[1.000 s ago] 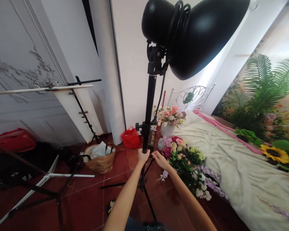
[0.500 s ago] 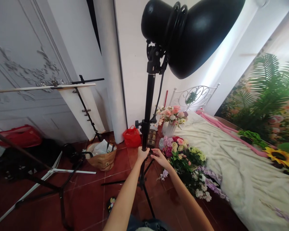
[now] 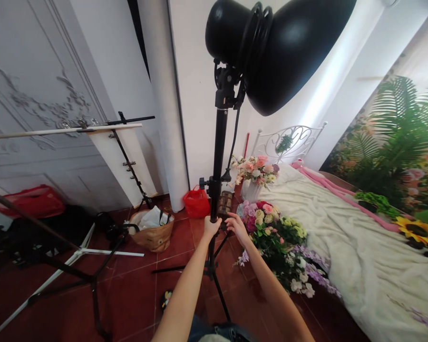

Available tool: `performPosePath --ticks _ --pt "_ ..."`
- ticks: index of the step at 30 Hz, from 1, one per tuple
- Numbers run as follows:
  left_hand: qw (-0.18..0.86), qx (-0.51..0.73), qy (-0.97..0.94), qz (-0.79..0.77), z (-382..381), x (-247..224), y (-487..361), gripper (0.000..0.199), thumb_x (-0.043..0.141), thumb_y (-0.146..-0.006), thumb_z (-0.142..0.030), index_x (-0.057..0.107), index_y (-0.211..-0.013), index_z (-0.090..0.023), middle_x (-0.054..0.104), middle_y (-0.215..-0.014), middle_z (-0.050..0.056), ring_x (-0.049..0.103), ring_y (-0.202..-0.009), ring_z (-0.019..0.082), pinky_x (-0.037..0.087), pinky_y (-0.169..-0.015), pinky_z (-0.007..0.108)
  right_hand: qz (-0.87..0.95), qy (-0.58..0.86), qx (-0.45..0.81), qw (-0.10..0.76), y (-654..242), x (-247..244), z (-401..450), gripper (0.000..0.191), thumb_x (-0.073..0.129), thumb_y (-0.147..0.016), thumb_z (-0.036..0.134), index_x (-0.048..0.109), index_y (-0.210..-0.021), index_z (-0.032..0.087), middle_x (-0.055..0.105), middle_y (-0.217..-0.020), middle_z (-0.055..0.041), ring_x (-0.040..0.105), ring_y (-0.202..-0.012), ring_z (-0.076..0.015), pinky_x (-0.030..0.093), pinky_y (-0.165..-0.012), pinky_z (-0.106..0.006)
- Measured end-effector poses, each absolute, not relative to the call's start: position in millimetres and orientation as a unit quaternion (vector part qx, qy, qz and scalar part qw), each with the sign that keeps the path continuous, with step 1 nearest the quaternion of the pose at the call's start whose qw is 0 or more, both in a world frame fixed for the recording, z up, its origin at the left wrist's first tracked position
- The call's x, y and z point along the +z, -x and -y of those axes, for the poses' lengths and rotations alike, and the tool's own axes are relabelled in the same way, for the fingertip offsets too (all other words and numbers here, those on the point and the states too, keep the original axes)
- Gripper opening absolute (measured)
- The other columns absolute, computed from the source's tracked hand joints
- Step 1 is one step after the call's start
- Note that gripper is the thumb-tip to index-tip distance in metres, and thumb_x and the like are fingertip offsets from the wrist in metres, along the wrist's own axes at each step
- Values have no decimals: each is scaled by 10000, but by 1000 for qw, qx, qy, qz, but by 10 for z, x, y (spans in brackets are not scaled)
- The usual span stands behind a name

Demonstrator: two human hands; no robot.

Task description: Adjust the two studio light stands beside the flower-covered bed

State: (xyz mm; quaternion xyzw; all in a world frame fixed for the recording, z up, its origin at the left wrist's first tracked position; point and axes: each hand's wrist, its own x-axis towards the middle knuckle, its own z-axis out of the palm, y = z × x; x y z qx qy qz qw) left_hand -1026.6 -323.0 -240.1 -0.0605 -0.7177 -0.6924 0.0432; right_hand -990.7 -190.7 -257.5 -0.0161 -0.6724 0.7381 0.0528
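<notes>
A tall black light stand [image 3: 219, 142] rises in front of me, carrying a large black lamp head [image 3: 288, 52] at its top. My left hand [image 3: 211, 229] is wrapped round the pole, below a clamp collar with a knob [image 3: 202, 183]. Just to the right of the pole is my right hand [image 3: 237, 227], its fingers apart and curved toward the stand, holding nothing. A dark cable hangs from the lamp along the pole. The stand's legs spread on the red tiled floor [image 3: 131, 289].
On the left are another tripod [image 3: 92, 280], a woven basket [image 3: 156, 237] and a red bag [image 3: 197, 203]. Flowers [image 3: 267, 218] lie beside a bed with a cream blanket [image 3: 349, 237] on the right. A white backdrop roll stands by the wall.
My right hand has moved slightly right and up, away from the pole, and its fingers have spread. The lamp head appears shifted slightly left. My left hand keeps its hold.
</notes>
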Motion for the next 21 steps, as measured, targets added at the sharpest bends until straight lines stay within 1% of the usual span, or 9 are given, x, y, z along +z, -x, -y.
performPosePath --ticks 2,4,7,10,12,15,19,21 --pt "47 -693 55 718 3229 -2410 10272 243 602 -577 -242 416 -440 -168 415 -431 -47 386 -424 65 301 -445 187 722 -35 688 67 9923 -2592 1893 375 502 -683 240 485 -1057 216 604 -1054 -64 581 -962 -171 487 -779 -321" --pt "48 -691 49 720 3227 -2427 10284 243 606 -569 -254 418 -441 -169 413 -433 -47 385 -427 67 298 -445 189 758 -86 645 45 9922 -2644 1892 386 526 -635 170 506 -1018 212 589 -1101 -60 547 -1050 -178 459 -860 -347" --pt "51 -691 44 720 3225 -2458 10306 236 603 -568 -261 423 -446 -170 423 -442 -43 392 -430 70 303 -448 193 752 -108 650 9 9906 -2707 1904 388 597 -647 190 490 -1020 200 603 -1063 -60 585 -985 -162 467 -860 -341" --pt "54 -691 48 719 3224 -2491 10325 234 608 -565 -258 426 -446 -170 435 -449 -37 403 -434 74 310 -448 195 734 -110 670 1 9900 -2691 1905 414 670 -660 308 498 -1017 191 620 -1042 -67 610 -946 -158 478 -863 -330" --pt "53 -692 53 718 3224 -2516 10333 242 608 -573 -260 425 -445 -169 433 -448 -36 405 -436 75 310 -445 193 738 -106 667 8 9902 -2656 1897 403 662 -685 370 515 -1011 186 639 -1012 -65 620 -933 -158 475 -879 -335" --pt "57 -692 60 717 3225 -2554 10344 230 595 -590 -250 430 -455 -166 431 -455 -36 406 -444 73 315 -448 189 747 -107 656 17 9890 -2622 1879 391 638 -716 411 523 -1013 184 658 -983 -63 631 -915 -163 481 -877 -337" --pt "59 -691 54 719 3228 -2568 10352 204 594 -586 -241 447 -469 -163 440 -466 -33 414 -451 75 328 -454 189 745 -116 657 10 9854 -2636 1865 489 696 -666 415 492 -1057 204 648 -1062 -70 628 -946 -180 484 -870 -336" --pt "53 -693 48 717 3228 -2553 10348 209 600 -580 -249 449 -465 -162 438 -462 -34 412 -447 75 325 -448 188 746 -92 659 24 9850 -2650 1885 438 631 -721 461 480 -1045 208 660 -1029 -67 638 -914 -181 498 -824 -329"
